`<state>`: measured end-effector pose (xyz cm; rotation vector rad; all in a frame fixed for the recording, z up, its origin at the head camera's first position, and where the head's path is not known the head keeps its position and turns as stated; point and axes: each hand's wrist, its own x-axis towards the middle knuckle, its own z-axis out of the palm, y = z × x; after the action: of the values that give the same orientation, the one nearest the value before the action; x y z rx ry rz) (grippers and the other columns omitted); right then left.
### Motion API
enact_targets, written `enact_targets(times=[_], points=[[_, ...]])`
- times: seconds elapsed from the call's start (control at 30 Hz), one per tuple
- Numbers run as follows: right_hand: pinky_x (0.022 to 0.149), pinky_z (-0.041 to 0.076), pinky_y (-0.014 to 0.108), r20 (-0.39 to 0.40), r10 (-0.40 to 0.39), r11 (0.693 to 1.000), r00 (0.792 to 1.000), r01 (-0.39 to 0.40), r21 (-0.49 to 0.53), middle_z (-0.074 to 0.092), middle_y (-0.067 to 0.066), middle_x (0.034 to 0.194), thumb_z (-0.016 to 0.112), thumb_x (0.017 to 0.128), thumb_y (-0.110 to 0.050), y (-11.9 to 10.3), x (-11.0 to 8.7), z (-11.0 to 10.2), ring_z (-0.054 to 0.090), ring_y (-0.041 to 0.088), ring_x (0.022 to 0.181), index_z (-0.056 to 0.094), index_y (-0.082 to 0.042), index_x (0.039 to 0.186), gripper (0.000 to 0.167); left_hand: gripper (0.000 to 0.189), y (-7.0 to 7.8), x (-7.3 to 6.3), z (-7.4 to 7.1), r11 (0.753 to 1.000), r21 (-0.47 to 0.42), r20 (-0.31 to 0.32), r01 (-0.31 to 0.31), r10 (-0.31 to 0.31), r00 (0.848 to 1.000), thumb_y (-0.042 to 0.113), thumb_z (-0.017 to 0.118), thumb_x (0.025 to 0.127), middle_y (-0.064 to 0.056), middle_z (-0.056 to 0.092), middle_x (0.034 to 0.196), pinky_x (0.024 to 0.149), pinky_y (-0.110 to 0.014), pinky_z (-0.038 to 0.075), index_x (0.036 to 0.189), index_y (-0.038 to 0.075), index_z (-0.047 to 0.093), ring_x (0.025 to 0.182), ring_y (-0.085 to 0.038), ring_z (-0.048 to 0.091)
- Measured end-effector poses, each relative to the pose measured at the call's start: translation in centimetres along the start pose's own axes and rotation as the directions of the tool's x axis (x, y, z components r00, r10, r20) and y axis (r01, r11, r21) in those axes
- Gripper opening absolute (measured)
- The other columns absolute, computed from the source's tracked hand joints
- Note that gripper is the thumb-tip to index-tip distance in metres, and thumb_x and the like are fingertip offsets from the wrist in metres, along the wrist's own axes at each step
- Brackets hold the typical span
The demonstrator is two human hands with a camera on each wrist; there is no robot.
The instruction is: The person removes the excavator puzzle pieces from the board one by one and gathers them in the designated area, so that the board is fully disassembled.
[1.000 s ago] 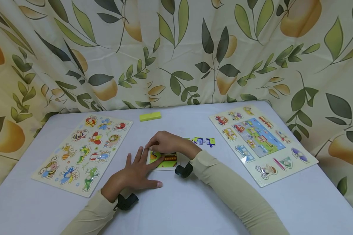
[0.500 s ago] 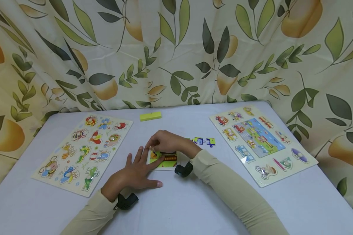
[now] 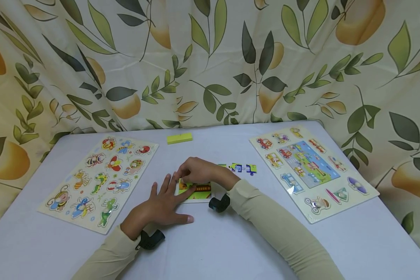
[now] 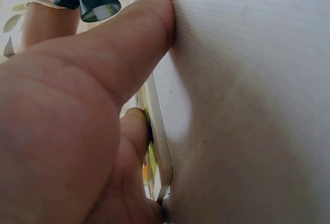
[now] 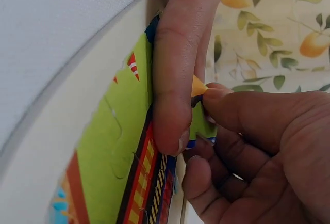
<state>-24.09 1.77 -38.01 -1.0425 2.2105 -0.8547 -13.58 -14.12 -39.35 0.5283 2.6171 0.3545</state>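
Note:
In the head view my left hand (image 3: 157,208) lies with fingers spread and straight, its index finger pressing on a small jigsaw puzzle (image 3: 201,194) in a white-rimmed tray (image 3: 192,201). My right hand (image 3: 197,170) reaches over the tray's far left part. Between its thumb and fingers it pinches a puzzle piece (image 5: 202,123), green with orange and dark edges, tilted up beside the left finger in the right wrist view. The joined part of the picture shows green ground, a red cone and a striped band. From the left wrist the tray's edge (image 4: 160,131) shows beyond the thumb.
Several loose puzzle pieces (image 3: 251,169) lie right of the right wrist. A yellow-green block (image 3: 179,138) sits at the back. An insect peg board (image 3: 126,190) is on the left, a vehicle peg board (image 3: 301,198) on the right. A leaf-patterned curtain (image 3: 210,97) hangs behind the table.
My right hand has dipped slightly towards the tray, its fingertips a little lower. The left hand keeps its place on the puzzle.

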Motion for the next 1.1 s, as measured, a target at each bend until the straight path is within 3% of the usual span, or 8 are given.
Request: enact_targets(times=[0.37, 0.53, 0.9, 1.1], points=[[0.082, 0.048, 0.025, -0.053, 0.002, 1.0, 0.999, -0.004, -0.027, 0.071, -0.001, 0.103, 0.058, 0.096, -0.001, 0.4, -0.4, -0.8, 0.061, 0.009, 0.086, 0.071, -0.006, 0.115, 0.023, 0.087, 0.1, 0.1, 0.0, 1.0, 0.019, 0.003, 0.019, -0.019, 1.0, 0.068, 0.063, 0.08, -0.021, -0.009, 0.16, 0.104, -0.071, -0.004, 0.153, 0.036, 0.029, 0.144, -0.043, -0.013], [0.079, 0.049, 0.026, -0.077, 0.018, 1.0, 0.997, -0.019, -0.012, 0.071, 0.001, 0.102, 0.057, 0.097, -0.001, 1.0, -1.0, -1.4, 0.06, 0.011, 0.084, 0.071, -0.004, 0.114, 0.022, 0.087, 0.0, 0.1, 0.1, 1.0, 0.014, -0.002, 0.021, -0.021, 1.0, 0.068, 0.064, 0.08, -0.022, -0.009, 0.16, 0.104, -0.07, -0.004, 0.153, 0.036, 0.029, 0.144, -0.042, -0.012], [0.085, 0.049, 0.027, -0.11, 0.047, 0.998, 0.993, -0.044, 0.035, 0.071, 0.001, 0.101, 0.061, 0.094, -0.001, 2.6, -2.7, -2.9, 0.061, 0.013, 0.09, 0.072, -0.003, 0.111, 0.02, 0.087, 0.1, 0.2, 0.1, 0.999, 0.005, -0.007, 0.031, -0.031, 0.999, 0.067, 0.064, 0.08, -0.022, -0.01, 0.159, 0.105, -0.069, -0.005, 0.153, 0.037, 0.028, 0.144, -0.042, -0.012], [0.08, 0.05, 0.027, -0.114, 0.068, 0.997, 0.991, -0.063, 0.051, 0.07, 0.001, 0.097, 0.063, 0.093, -0.002, 3.5, -3.8, -3.8, 0.058, 0.015, 0.086, 0.072, -0.003, 0.109, 0.018, 0.087, 0.1, 0.2, 0.2, 0.999, 0.021, -0.006, 0.036, -0.036, 0.999, 0.068, 0.064, 0.079, -0.022, -0.01, 0.159, 0.105, -0.07, -0.004, 0.153, 0.038, 0.028, 0.144, -0.042, -0.012]])
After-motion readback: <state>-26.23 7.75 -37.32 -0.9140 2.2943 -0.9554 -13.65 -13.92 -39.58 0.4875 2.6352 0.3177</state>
